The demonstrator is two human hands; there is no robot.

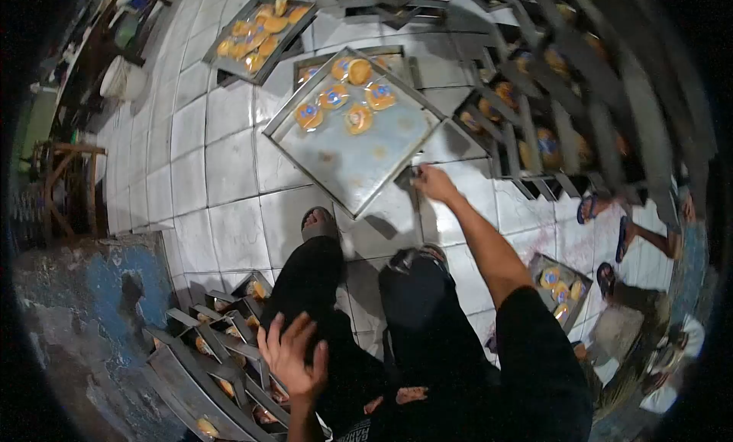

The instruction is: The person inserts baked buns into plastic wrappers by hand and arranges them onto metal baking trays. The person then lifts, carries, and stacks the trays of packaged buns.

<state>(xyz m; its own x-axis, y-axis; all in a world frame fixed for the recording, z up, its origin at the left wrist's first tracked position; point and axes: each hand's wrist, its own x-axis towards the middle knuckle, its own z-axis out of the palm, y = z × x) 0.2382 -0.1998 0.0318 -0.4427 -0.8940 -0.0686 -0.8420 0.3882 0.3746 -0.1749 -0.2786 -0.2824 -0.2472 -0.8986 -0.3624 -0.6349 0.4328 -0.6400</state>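
Observation:
My left hand is raised with its fingers spread and nothing in it. Beside it, at lower left, stands a stack of metal trays with packaged buns between them. My right hand is closed by the lower right side of a large metal tray. Something small and dark shows at its fingertips, too unclear to name. Several wrapped buns with blue labels lie in the upper part of that tray, while its lower part is bare metal.
Another tray of buns rests at upper left. Tall stacked trays stand at right, and a small tray lies below them. Other people's feet are at the right edge. A white bucket stands on the left.

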